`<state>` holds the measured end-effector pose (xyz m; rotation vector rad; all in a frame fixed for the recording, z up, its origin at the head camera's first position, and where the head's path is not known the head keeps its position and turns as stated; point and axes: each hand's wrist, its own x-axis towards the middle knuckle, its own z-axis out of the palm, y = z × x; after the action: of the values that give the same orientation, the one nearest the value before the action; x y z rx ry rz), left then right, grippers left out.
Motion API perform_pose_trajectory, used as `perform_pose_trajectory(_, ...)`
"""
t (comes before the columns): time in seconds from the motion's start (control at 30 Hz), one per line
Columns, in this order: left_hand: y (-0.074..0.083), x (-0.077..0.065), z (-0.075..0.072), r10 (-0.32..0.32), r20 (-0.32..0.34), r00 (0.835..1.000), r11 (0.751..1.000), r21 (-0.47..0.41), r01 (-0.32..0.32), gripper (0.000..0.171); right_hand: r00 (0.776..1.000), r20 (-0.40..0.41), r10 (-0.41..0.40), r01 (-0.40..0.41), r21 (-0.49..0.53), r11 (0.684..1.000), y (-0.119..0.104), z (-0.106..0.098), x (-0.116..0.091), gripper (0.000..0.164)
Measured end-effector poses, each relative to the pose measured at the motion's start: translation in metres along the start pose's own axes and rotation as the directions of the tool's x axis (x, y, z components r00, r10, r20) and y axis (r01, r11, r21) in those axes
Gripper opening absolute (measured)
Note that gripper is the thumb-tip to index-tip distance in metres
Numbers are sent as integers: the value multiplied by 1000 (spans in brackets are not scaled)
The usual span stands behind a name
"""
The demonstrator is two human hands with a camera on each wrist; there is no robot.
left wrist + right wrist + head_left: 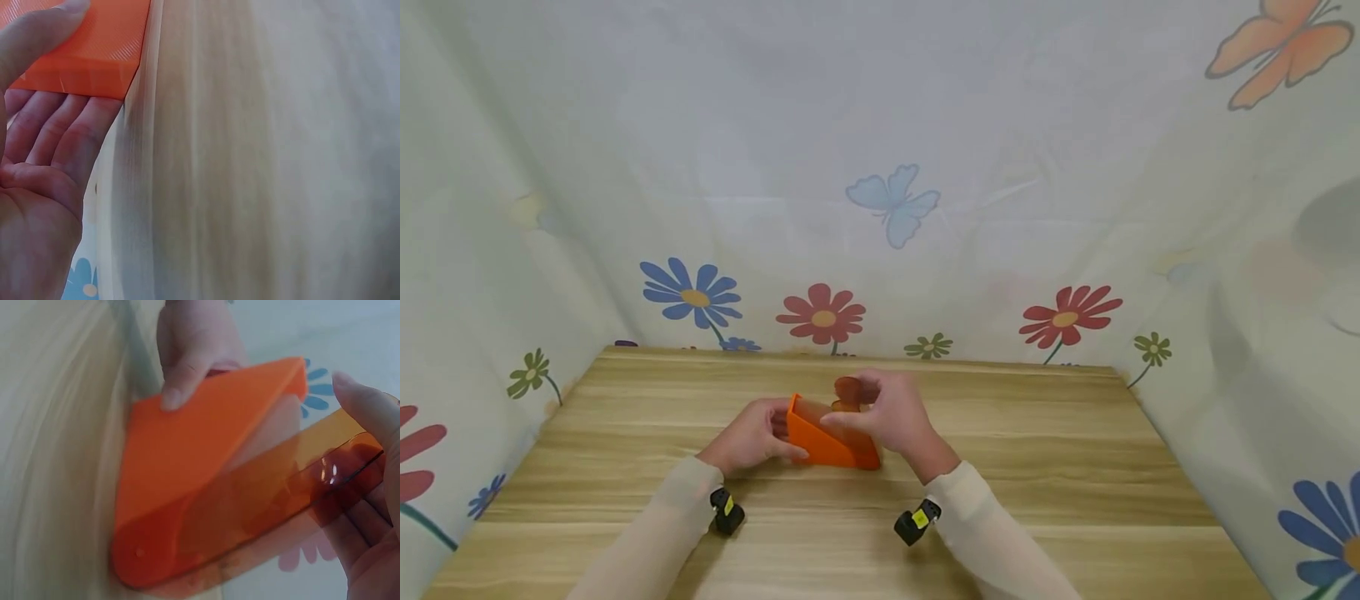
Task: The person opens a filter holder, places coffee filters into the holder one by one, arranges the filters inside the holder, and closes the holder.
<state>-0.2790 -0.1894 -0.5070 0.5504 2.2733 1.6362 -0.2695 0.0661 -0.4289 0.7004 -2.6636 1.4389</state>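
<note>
An orange wedge-shaped box (822, 442) with a see-through amber hinged lid (262, 506) stands on the table between the hands. The left hand (754, 437) grips the box's left end, its thumb flat on the near side and its fingers around the far side. In the left wrist view those fingers lie along the end of the orange box (103, 37). At the lid's free end, the right hand (897, 414) holds it between thumb and fingers. The lid is swung partway up from its round hinge at the box's lower right corner, leaving a gap at the box's slanted top.
The wood-grain table (1045, 492) runs back to a white curtain (985, 275) printed with flowers and butterflies. Similar cloth hangs on both sides. A small black wrist camera (727, 512) sits on the left sleeve, another camera (917, 522) on the right.
</note>
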Motion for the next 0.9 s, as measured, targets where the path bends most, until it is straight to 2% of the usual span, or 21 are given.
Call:
perform_pose_trajectory(0.3,0,1,0,7,-3,1000,1000,13,-7,53,997,62,-41,40,22,999,-3,7,3,43)
perform_pose_trajectory(0.6,-4,-1,-2,28,-14,1000,997,66,-27,50,995,101,-19,27,-75,997,-9,25,11,46)
perform_pose_trajectory(0.9,-1,0,0,37,-15,999,997,63,-36,52,991,122,55,-40,-121,992,-19,32,12,42)
